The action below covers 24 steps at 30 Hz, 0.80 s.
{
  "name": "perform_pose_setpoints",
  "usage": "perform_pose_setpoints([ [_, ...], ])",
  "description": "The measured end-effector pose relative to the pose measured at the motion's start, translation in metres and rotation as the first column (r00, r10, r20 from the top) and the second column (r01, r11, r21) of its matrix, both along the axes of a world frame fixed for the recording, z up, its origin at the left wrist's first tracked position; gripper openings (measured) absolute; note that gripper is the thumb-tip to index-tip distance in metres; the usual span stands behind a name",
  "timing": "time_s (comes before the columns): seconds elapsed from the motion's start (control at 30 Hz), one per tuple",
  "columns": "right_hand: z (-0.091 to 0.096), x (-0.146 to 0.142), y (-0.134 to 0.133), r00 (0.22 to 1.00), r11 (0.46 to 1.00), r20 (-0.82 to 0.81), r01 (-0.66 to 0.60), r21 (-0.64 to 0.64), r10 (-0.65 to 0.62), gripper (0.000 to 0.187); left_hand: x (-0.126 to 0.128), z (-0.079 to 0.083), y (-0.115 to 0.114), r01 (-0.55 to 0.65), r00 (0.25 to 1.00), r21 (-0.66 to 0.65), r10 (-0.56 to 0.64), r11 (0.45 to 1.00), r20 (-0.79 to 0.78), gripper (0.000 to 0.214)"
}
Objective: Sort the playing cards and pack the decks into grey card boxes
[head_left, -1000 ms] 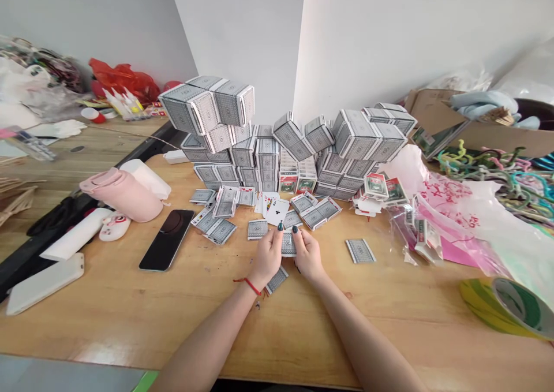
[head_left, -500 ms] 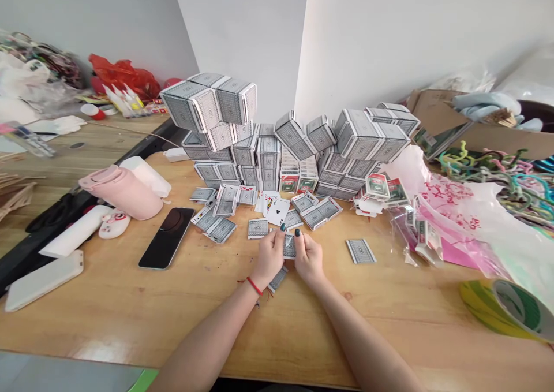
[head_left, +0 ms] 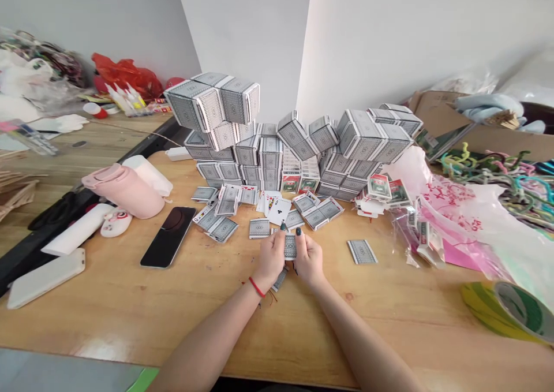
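Between my two hands is a playing card (head_left: 290, 247), its grey patterned back showing. My left hand (head_left: 272, 254) grips its left side, thumb on top, and my right hand (head_left: 309, 256) grips the right side the same way. The fingers underneath are hidden. Below the hands, another grey-backed card (head_left: 279, 279) lies partly covered by my left wrist. Just beyond are face-up cards (head_left: 279, 211) and a folded card (head_left: 259, 228). A single folded card (head_left: 362, 252) lies to the right.
Stacked boxes folded from cards (head_left: 225, 132) rise at the back. On the left lie a black phone (head_left: 168, 237), a pink tumbler (head_left: 127, 191) and a white power bank (head_left: 47, 278). At right are card packs (head_left: 378, 186), a plastic bag (head_left: 463, 207) and a yellow-green tape roll (head_left: 489, 308).
The card between my hands now shows its patterned back more evenly. Both hands keep nearly the same place and grip; the view has shifted slightly.
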State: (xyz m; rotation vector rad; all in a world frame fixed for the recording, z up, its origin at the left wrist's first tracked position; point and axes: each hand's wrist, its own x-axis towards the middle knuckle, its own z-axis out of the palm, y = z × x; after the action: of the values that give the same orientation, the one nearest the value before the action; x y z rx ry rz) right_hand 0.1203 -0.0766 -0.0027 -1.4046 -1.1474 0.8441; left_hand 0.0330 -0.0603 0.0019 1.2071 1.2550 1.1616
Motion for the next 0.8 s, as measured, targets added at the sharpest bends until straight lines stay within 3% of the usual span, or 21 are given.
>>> perform_pose_setpoints([
  [0.07, -0.002, 0.002, 0.0, 0.998, 1.0, 0.055, 0.01, 0.006, -0.011, 0.042, 0.0, -0.001, 0.0, 0.007, 1.0, -0.01, -0.007, 1.0, 0.0, 0.039],
  [0.3, -0.007, 0.006, 0.003, 0.996, 1.0, 0.084, 0.002, -0.031, 0.001, 0.045, -0.008, 0.004, -0.001, 0.009, 0.968, 0.145, 0.028, 0.989, -0.25, 0.044],
  [0.5, -0.005, 0.009, 0.001, 0.999, 1.0, 0.042, -0.001, 0.0, 0.001, 0.045, -0.002, 0.001, 0.002, 0.066, 0.98, 0.046, -0.055, 0.997, -0.193, 0.046],
  [0.6, -0.006, 0.008, 0.002, 1.0, 1.0, 0.003, 0.001, 0.0, -0.001, 0.044, -0.005, 0.002, 0.004, 0.083, 0.975, 0.087, -0.063, 0.993, -0.213, 0.046],
  [0.7, -0.008, 0.009, 0.007, 0.999, 0.999, 0.017, -0.028, -0.035, 0.028, 0.044, -0.018, 0.005, 0.009, 0.08, 0.935, 0.212, 0.0, 0.974, -0.355, 0.043],
  [0.8, -0.011, 0.015, 0.012, 0.987, 0.999, 0.157, -0.017, -0.048, 0.024, 0.042, -0.034, 0.007, 0.018, 0.011, 0.887, 0.272, 0.117, 0.962, -0.447, 0.035],
])
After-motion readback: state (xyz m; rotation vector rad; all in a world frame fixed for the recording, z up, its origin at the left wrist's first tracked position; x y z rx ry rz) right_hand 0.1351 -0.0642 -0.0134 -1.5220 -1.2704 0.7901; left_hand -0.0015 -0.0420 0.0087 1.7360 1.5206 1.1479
